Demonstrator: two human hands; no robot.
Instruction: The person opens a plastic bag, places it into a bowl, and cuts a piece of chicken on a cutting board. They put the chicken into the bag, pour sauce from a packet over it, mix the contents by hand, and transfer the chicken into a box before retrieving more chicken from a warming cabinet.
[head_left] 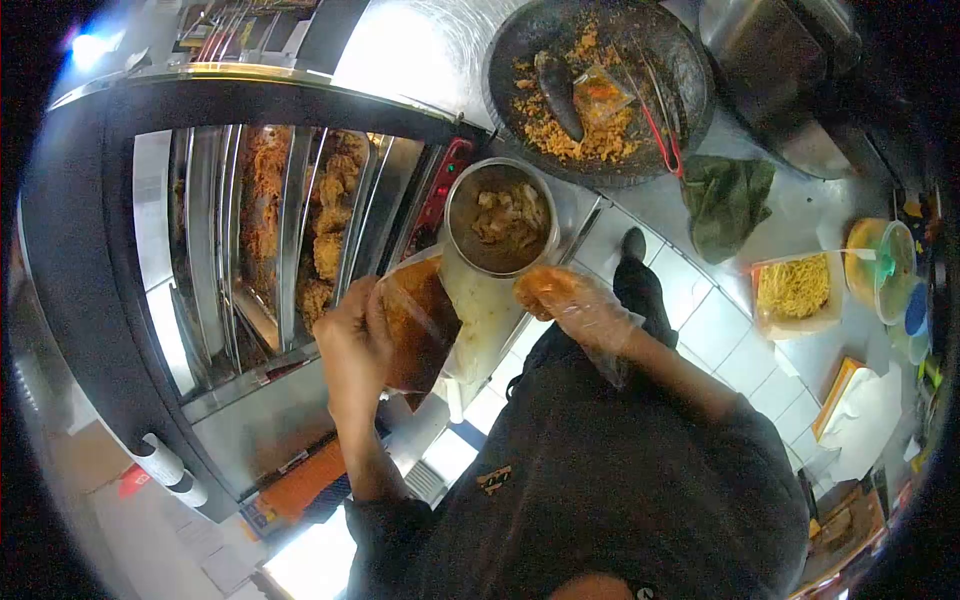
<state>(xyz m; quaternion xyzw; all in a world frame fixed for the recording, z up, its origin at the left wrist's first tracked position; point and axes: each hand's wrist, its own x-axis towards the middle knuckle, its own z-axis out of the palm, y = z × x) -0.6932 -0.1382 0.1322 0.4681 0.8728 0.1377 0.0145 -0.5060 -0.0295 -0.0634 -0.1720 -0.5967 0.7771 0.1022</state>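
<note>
My left hand [352, 335] is closed on the edge of a clear plastic bag [418, 315] with reddish-orange food inside. My right hand [560, 298] wears a clear plastic glove with orange smears; its fingers are curled together, and whatever they hold, if anything, is hidden. Between and beyond the hands stands a round metal bowl [500, 218] with brownish pieces of food in it. Below the bowl, between my hands, lies a pale, stained surface [480, 325].
A glass-fronted cabinet [160, 290] with trays of fried food stands left. At the top is a stone mortar [500, 100] with a pestle, crumbs and red-handled tongs [665, 140]. Right are a green cloth [728, 205], a box of yellow noodles [797, 290] and lidded tubs [880, 270].
</note>
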